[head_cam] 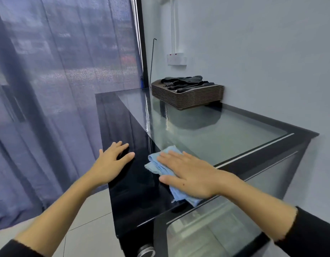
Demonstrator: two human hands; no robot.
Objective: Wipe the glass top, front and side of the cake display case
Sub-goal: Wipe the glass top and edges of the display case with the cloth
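The cake display case [225, 130] has a glass top framed in black and a glossy black strip along its left side. A light blue cloth [161, 165] lies crumpled on the near end of the top, where the black strip meets the glass. My right hand [190, 175] presses flat on the cloth, fingers stretched out toward the left. My left hand [112, 160] rests flat on the black strip at the left edge, fingers apart, holding nothing. A glass face [216, 236] of the case shows below my right forearm.
A stack of brown trays [186, 95] with black items on top sits at the far end of the glass, against the wall. A sheer blue curtain [49, 89] hangs to the left. A wall socket [176, 59] is above the trays. Tiled floor [90, 229] lies lower left.
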